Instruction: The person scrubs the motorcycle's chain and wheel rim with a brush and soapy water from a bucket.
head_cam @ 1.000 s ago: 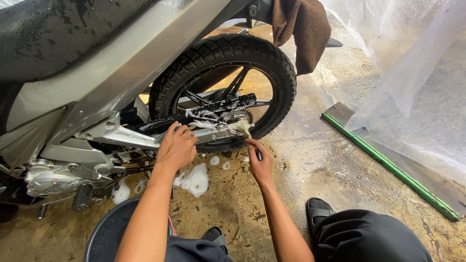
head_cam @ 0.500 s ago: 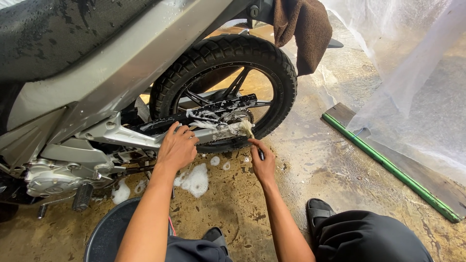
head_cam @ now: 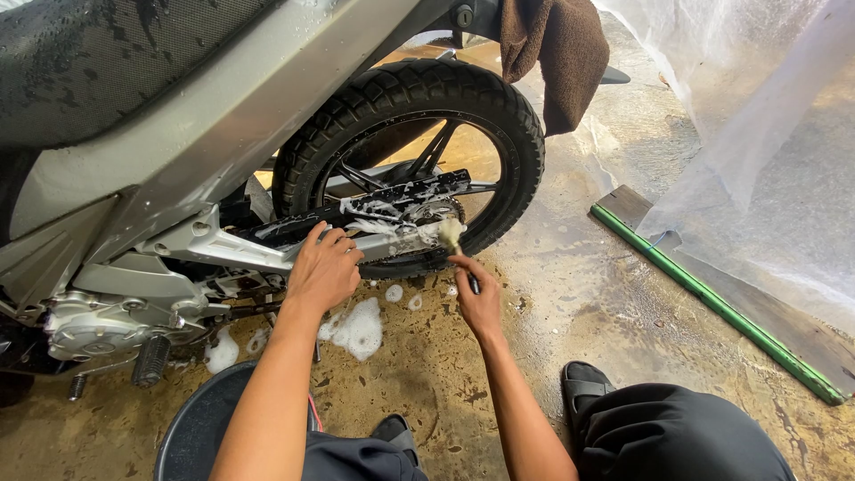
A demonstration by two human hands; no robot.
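Nearest: one round black plastic basin (head_cam: 191, 428) at the person's knees, one black rubber sandal (head_cam: 583, 385), several white foam patches (head_cam: 358, 328) on the wet concrete floor (head_cam: 570, 294). Left hand (head_cam: 322, 272) is clamped over the silver metal swingarm (head_cam: 267, 254), unchanged from a second ago; right hand (head_cam: 479, 301) grips one small dark-handled brush (head_cam: 454, 240), bristles barely shifted along the soapy hub, so scrubbing continues there. Beyond: one knobby black rear tyre (head_cam: 410, 98), one brown cloth (head_cam: 557, 53) draped above, one green-edged board (head_cam: 712, 298).
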